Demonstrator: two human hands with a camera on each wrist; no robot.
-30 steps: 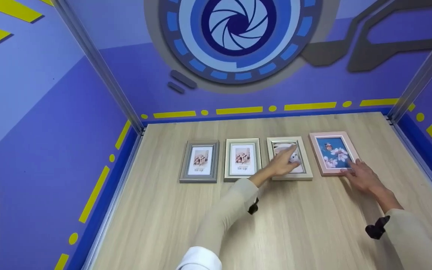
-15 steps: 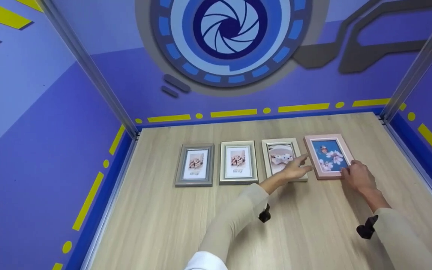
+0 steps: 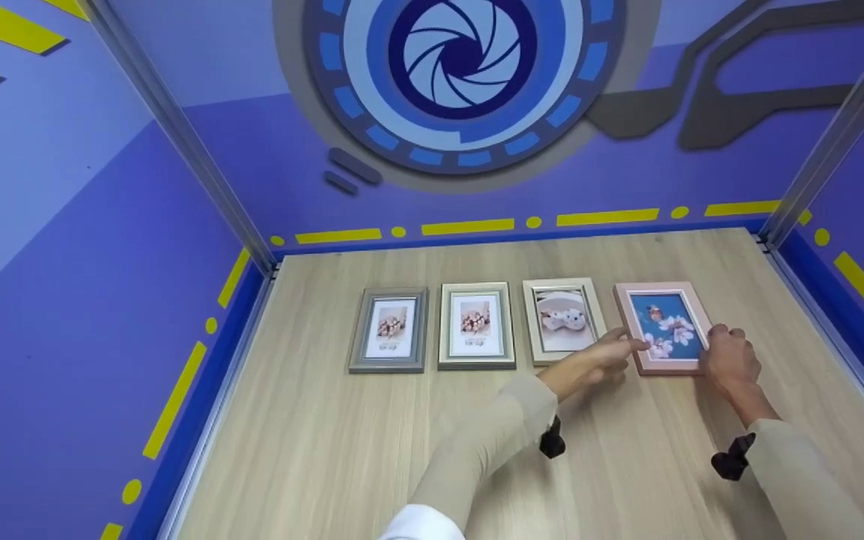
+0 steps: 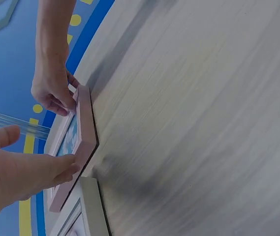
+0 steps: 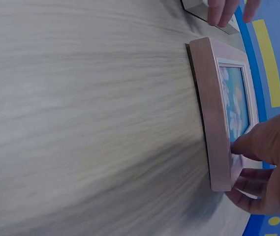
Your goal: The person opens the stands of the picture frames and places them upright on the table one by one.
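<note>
A pink picture frame [image 3: 676, 330], with a blue photo of blossoms, lies flat at the right end of a row. My right hand [image 3: 730, 364] grips its right edge; in the right wrist view the thumb [image 5: 248, 145] lies on the face and the fingers curl at the side. My left hand [image 3: 603, 356] is at the frame's lower left edge, its fingers fairly straight and near or touching the side in the left wrist view. Left of it lie a cream frame [image 3: 563, 322] with a plush-toy-like photo, a pale silvery frame [image 3: 477, 326] and a grey frame [image 3: 389, 330].
The frames lie on a light wooden tabletop [image 3: 312, 450]. A blue-purple printed back wall [image 3: 252, 165] rises behind it, with side walls and metal corner posts [image 3: 814, 157] at left and right.
My left hand has moved right, off the cream frame, to the pink frame's left edge. The pink frame has shifted slightly toward me, my right hand still at its right side. The head view shifted slightly.
</note>
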